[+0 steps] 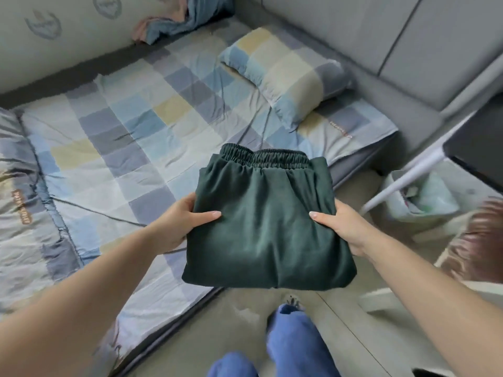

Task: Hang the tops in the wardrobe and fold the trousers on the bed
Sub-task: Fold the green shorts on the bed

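Note:
Dark green trousers, folded into a thick square with the elastic waistband at the far edge, are held in the air over the near corner of the bed. My left hand grips the bundle's left edge, thumb on top and fingers underneath. My right hand grips the right edge the same way. The bed's checked blue, grey and yellow sheet lies flat and somewhat creased below.
A checked pillow lies at the head of the bed, against a grey padded headboard. Crumpled blue and pink cloth sits at the bed's far side. A lined bin and a white furniture leg stand on the floor at right.

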